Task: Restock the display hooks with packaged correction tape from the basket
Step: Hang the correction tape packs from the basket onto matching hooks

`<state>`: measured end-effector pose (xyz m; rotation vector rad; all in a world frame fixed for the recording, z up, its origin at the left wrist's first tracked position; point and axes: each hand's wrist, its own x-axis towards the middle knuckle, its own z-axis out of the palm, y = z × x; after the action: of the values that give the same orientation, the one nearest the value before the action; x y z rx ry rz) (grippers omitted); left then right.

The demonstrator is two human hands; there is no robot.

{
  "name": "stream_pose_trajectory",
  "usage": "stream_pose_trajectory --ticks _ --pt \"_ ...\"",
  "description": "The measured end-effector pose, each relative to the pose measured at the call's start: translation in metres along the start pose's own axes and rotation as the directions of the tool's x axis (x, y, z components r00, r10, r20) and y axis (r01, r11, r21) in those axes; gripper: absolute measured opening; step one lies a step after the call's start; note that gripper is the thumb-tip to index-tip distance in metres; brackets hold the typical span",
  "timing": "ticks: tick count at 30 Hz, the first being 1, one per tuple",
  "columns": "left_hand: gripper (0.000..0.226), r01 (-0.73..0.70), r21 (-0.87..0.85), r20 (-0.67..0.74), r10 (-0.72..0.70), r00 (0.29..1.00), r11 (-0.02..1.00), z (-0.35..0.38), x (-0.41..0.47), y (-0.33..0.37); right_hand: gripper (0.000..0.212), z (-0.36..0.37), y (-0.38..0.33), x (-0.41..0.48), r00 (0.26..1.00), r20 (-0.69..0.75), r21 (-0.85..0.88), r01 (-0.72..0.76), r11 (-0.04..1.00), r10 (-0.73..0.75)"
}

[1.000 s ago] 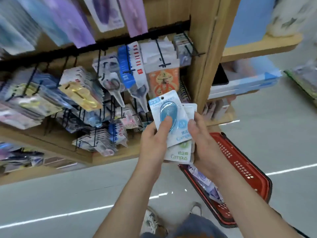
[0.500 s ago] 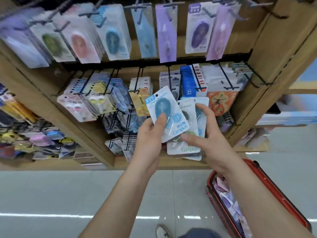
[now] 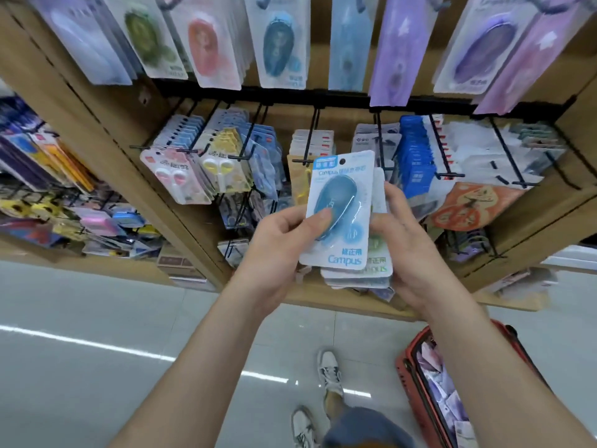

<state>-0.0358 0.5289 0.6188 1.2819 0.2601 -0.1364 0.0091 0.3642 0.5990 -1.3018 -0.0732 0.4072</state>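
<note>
My left hand (image 3: 281,244) pinches a blue Campus correction tape pack (image 3: 339,208), thumb on its blister, upright in front of the shelf. My right hand (image 3: 407,250) holds a stack of several more correction tape packs (image 3: 361,276) just behind and below it. The top row of display hooks carries hanging tape packs: a blue one (image 3: 279,43), a pink one (image 3: 206,46), purple ones (image 3: 484,46). The red basket (image 3: 410,379) stands on the floor at the lower right with more packs inside.
A lower row of black hooks (image 3: 310,140) holds scissors packs (image 3: 181,176) and blue-labelled packs (image 3: 416,156). Wooden shelf uprights (image 3: 151,176) frame the bay. My feet in white shoes (image 3: 326,373) stand on the grey floor beside the basket.
The view has tilted up and moved closer, bringing the top hook row into sight. My left hand has turned the blue pack upright and raised it slightly against the stack.
</note>
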Motion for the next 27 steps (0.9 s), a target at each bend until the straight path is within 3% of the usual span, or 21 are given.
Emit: stream_pose_trajectory --ticks 6,10,15,18,23,25,27 --pt "0.033 -0.008 0.014 -0.094 0.009 0.995 1.0 -0.034 0.027 0.025 0.054 0.007 -0.003 0.048 0.991 0.125 -0.002 -0.039 0.999 0.039" --pt "0.036 -0.105 0.359 -0.219 0.193 0.956 0.927 -0.056 0.05 0.059 0.052 0.005 -0.02 0.082 0.991 0.103 -0.103 0.093 0.99 -0.083" --pt "0.025 -0.187 0.572 -0.175 0.342 0.923 0.799 -0.077 0.07 0.086 0.063 -0.003 -0.048 0.113 0.968 0.177 -0.166 0.205 0.965 -0.176" --pt "0.029 -0.263 0.503 -0.177 0.396 0.901 0.823 -0.078 0.074 0.089 0.066 -0.001 -0.055 0.125 0.954 0.244 -0.159 0.215 0.964 -0.173" --pt "0.066 -0.252 0.476 -0.098 0.335 0.937 0.843 -0.071 0.074 0.082 0.058 0.018 -0.06 0.13 0.925 0.336 -0.176 0.248 0.953 -0.178" --pt "0.062 -0.287 0.401 -0.08 0.345 0.935 0.87 -0.066 0.072 0.082 0.055 0.026 -0.063 0.128 0.912 0.358 -0.213 0.287 0.934 -0.199" --pt "0.043 -0.337 0.322 -0.108 0.388 0.915 0.885 -0.06 0.069 0.083 0.056 0.031 -0.062 0.126 0.904 0.365 -0.218 0.315 0.924 -0.222"
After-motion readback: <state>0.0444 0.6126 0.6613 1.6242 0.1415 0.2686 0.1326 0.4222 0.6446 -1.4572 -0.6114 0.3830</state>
